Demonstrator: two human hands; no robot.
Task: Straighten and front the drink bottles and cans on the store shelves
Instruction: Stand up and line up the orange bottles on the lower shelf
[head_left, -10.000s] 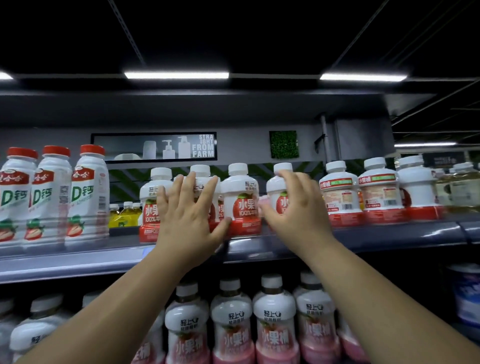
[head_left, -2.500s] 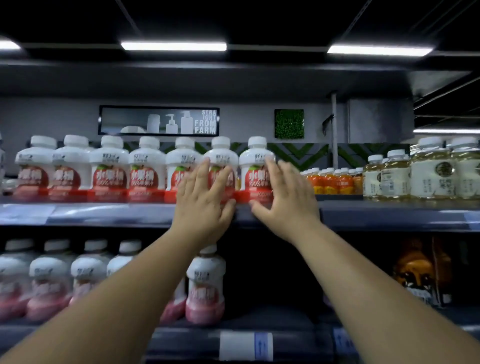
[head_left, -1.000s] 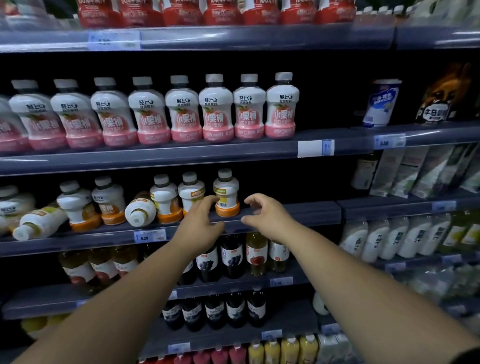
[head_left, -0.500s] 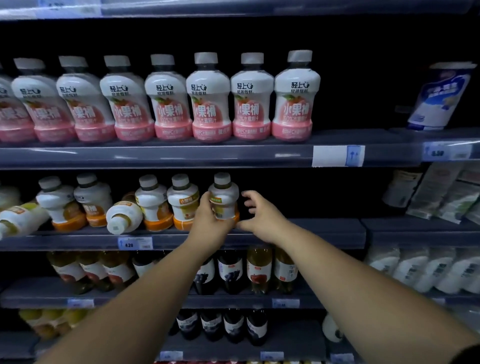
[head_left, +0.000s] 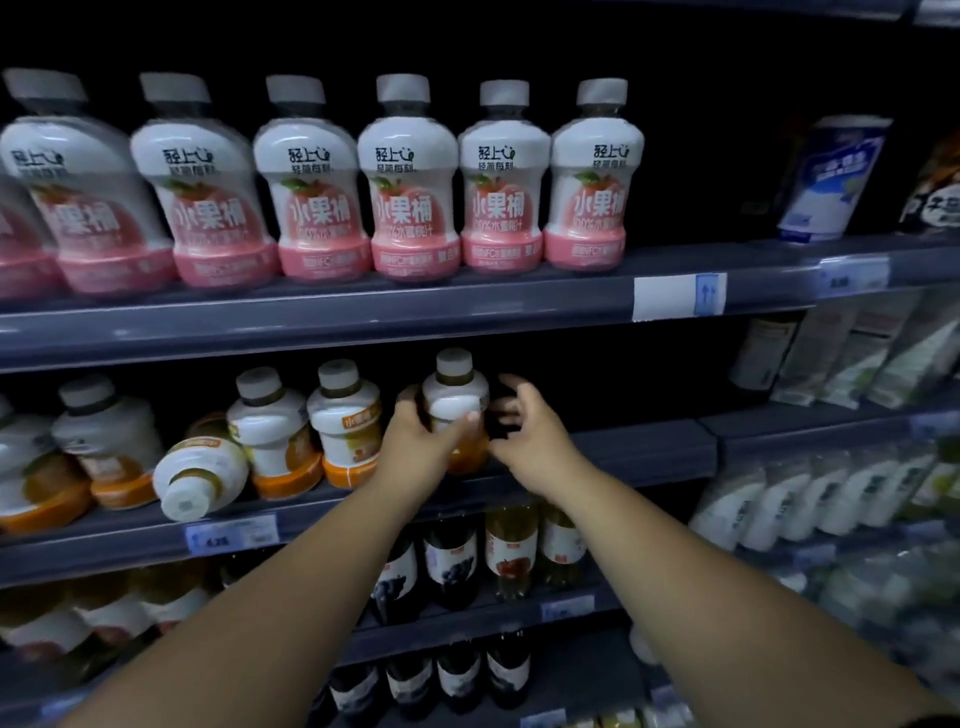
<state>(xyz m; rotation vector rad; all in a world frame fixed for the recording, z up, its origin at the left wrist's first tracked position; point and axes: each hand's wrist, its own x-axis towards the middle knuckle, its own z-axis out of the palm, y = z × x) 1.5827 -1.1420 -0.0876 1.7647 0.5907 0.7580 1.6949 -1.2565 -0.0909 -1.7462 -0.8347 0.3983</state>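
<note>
On the middle shelf (head_left: 623, 457) stands a row of small white bottles with orange bases. My left hand (head_left: 421, 447) grips the rightmost orange-base bottle (head_left: 454, 400), thumb across its front. My right hand (head_left: 530, 431) hovers just right of that bottle with fingers spread and loosely curled, holding nothing. One orange-base bottle (head_left: 200, 475) lies tipped on its side, cap toward me. Two upright ones (head_left: 345, 421) stand between it and my left hand. Above, a row of pink-base bottles (head_left: 410, 187) faces front.
A blue-and-white pouch (head_left: 831, 176) stands on the upper shelf at right. Dark juice bottles (head_left: 452, 561) fill the shelf below my arms. Pale pouches (head_left: 831, 499) crowd the right-hand shelves. A price tag (head_left: 231, 535) sits on the middle shelf edge.
My view dropped from the top shelf to the middle shelves and moved closer. My left hand has closed around the rightmost orange-base bottle; my right hand came up beside it.
</note>
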